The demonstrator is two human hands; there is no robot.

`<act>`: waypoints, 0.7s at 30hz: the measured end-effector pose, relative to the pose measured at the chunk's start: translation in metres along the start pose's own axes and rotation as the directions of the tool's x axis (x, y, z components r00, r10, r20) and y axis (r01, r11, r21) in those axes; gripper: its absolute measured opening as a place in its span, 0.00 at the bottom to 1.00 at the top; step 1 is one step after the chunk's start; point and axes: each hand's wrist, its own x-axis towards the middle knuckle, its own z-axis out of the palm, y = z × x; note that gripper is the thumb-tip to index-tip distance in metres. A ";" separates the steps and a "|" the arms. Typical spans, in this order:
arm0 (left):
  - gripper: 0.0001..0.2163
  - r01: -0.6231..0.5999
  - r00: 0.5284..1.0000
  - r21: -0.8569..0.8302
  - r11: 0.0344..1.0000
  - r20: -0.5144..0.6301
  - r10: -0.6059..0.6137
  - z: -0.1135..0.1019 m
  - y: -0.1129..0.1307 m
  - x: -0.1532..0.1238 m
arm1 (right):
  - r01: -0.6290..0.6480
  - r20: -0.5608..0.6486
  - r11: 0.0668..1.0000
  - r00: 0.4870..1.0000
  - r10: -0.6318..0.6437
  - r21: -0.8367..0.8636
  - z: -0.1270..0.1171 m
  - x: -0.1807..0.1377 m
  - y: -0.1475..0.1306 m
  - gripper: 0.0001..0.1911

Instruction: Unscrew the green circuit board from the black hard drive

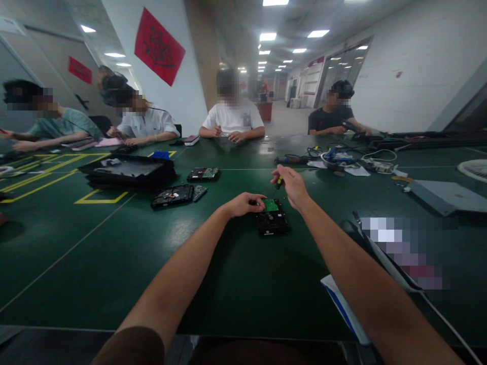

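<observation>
A black hard drive (273, 223) with a green circuit board (271, 205) facing up lies on the green table in front of me. My left hand (245, 205) grips its left edge, fingers curled at the board. My right hand (292, 185) is wrapped round a screwdriver (280, 181) with a yellow and black handle. The screwdriver's thin shaft slants down toward the far edge of the board; whether its tip touches a screw is too small to tell.
To the left are an opened hard drive (173, 195), another drive (204, 174) and a black tray (127, 170). Cables (337, 154) and a grey metal case (445, 196) lie right. Several people sit across the table (114, 274). A white-and-blue packet (344, 306) is beneath my right forearm.
</observation>
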 end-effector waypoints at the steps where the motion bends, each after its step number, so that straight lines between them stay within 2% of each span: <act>1: 0.10 0.001 1.000 -0.004 1.000 0.002 -0.001 0.000 -0.001 0.000 | -0.011 0.015 1.000 1.000 0.011 0.016 0.000 0.000 0.000 0.24; 8: 0.08 0.000 1.000 -0.014 1.000 0.001 0.000 0.001 -0.001 0.000 | -0.065 0.021 0.991 0.998 0.063 0.116 -0.001 0.001 0.003 0.30; 14: 0.09 0.011 1.000 -0.011 1.000 -0.003 -0.011 0.000 0.004 -0.002 | -0.047 -0.023 0.997 0.999 0.049 0.069 0.000 0.001 0.001 0.21; 21: 0.09 0.005 1.000 0.005 1.000 -0.001 -0.005 0.001 0.005 -0.002 | -0.048 -0.009 0.993 0.999 0.049 0.105 0.002 0.000 0.002 0.20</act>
